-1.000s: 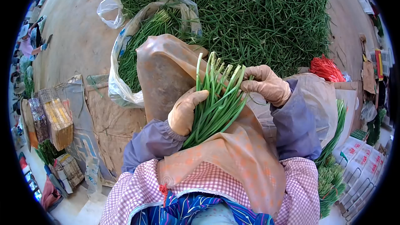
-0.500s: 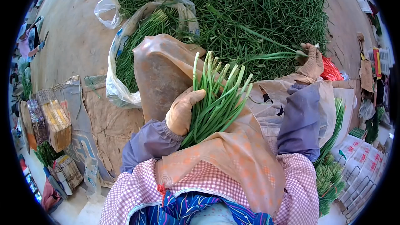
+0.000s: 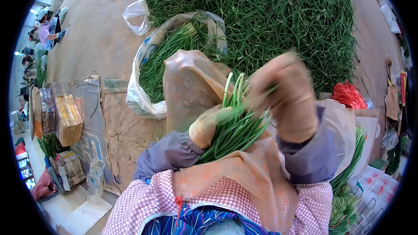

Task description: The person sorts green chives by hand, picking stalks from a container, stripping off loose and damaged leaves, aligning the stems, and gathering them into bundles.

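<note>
Clasping a bunch of green chive-like stalks [image 3: 244, 135], the gloved left hand [image 3: 203, 129] sits near the centre of the head view, its thumb laid across the stalks. The bunch slants over the lap, pale cut ends toward the top of the frame and leafy ends toward the bottom. Right of centre, the gloved right hand [image 3: 285, 98] is a blur over the upper part of the bunch. A green streak shows just beside it, but whether its fingers hold anything cannot be told.

A translucent brown plastic sheet [image 3: 189, 78] covers the raised knee and lap, over a pink checked garment [image 3: 148, 193]. Left of the knee, a clear plastic bag [image 3: 133, 85] holds more stalks, and a broad heap of loose green stalks [image 3: 291, 21] fills the upper middle and upper right. Red strands [image 3: 348, 95] lie at the heap's lower right corner. Stacked green bundles [image 3: 343, 209] stand at lower right, flattened cardboard [image 3: 126, 137] lies at left, and another person [image 3: 45, 32] appears at upper left.
</note>
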A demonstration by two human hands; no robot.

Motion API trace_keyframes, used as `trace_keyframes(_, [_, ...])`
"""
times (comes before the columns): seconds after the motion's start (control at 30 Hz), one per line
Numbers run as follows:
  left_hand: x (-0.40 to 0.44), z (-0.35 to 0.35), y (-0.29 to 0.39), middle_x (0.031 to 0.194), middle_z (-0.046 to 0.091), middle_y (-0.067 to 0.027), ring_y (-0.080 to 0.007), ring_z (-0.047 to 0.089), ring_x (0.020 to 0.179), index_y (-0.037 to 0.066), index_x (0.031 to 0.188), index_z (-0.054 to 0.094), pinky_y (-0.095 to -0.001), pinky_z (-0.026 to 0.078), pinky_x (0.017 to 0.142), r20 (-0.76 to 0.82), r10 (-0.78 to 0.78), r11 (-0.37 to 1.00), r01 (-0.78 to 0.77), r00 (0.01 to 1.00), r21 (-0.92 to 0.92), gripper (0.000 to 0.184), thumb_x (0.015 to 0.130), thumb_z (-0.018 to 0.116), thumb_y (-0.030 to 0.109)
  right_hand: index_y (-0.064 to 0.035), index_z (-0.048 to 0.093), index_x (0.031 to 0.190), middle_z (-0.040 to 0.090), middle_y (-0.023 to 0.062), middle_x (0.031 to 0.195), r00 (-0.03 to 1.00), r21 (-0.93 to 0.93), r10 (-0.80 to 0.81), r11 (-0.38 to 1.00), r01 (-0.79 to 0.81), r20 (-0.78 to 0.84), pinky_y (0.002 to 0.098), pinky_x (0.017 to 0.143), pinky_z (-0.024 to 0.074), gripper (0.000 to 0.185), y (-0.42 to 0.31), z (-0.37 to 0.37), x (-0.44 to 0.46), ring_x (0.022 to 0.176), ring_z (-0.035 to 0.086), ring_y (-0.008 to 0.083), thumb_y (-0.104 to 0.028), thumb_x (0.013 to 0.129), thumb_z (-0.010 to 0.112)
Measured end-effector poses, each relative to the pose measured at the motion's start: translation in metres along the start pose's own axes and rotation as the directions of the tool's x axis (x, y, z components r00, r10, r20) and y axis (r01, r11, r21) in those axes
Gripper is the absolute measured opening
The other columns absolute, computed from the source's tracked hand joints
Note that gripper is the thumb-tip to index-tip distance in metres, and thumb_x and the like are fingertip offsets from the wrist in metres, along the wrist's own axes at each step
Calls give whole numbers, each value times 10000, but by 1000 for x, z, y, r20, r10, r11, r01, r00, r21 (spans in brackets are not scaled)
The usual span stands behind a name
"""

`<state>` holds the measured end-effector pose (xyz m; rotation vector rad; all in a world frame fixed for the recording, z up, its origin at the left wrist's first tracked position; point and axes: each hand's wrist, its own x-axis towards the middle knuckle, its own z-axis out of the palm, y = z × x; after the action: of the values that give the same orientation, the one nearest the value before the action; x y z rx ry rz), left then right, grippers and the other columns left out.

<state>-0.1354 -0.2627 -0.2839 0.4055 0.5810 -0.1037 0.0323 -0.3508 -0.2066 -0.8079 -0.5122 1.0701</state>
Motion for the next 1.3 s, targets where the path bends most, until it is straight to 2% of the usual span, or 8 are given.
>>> trace_keyframes(0.2, [-5,0,-10,1165,531,-20,-155,528,1007,107,1305,485,-313,456,861,253,274,941,-203,928,-272,461,969,521,420,-43,599,988,675,65,882,958,-61,286,956,-287,-27,221,600,533,129,54,-3,-3,766,654,122,-166,962,570])
trace_keyframes(0.37, [-6,-13,-3,1331,463,-43,-202,487,1191,72,1465,294,-319,398,1012,226,69,894,-161,972,419,552,985,501,250,-53,620,966,684,57,871,943,-150,325,931,-331,-69,183,545,505,193,63,-12,-2,762,654,108,-243,955,590])
trace_keyframes(0.53, [-8,-16,-8,1394,461,-115,-205,462,1268,14,1460,300,-334,342,1089,233,60,992,-84,971,92,518,973,450,108,-41,636,943,679,62,744,923,-414,-183,910,29,-338,225,485,477,208,20,-33,11,620,651,130,-236,966,569])
trace_keyframes(0.7, [-10,-11,-2,1352,497,-129,-221,509,1218,-8,1442,314,-345,394,1056,81,77,990,-86,994,109,536,925,442,57,-28,647,1046,664,106,1026,781,-970,-586,-217,107,217,239,813,499,152,-11,-71,-5,969,624,168,-63,906,600])
trace_keyframes(0.73, [-7,-12,-2,1344,503,-128,-221,513,1212,-8,1437,322,-347,398,1053,95,96,984,-109,991,138,540,914,442,50,-46,652,1019,663,84,995,900,-826,-431,483,291,65,286,897,465,148,5,-75,-10,992,617,188,-90,880,625])
trace_keyframes(0.8, [-6,-12,-3,1326,514,-126,-221,518,1202,-13,1424,341,-347,398,1050,81,97,982,-109,992,155,549,889,449,47,-88,660,965,653,44,937,936,-811,-266,480,335,229,391,1040,357,161,21,-50,-25,1017,606,225,-160,822,680])
trace_keyframes(0.83, [-7,-9,-2,1317,519,-125,-219,519,1198,-18,1415,351,-346,395,1051,56,87,985,-94,995,144,555,875,456,50,-113,663,938,643,27,911,898,-906,-198,-253,340,393,447,1099,283,178,17,-23,-33,1020,603,241,-202,790,708])
trace_keyframes(1.3, [-2,-17,-5,1251,556,-129,-224,552,1125,-38,1339,427,-335,412,1009,-8,121,962,-115,993,247,621,758,535,153,-144,633,996,580,38,1082,998,-987,37,-148,59,54,625,1076,110,308,53,-20,-44,1214,433,301,-338,769,707])
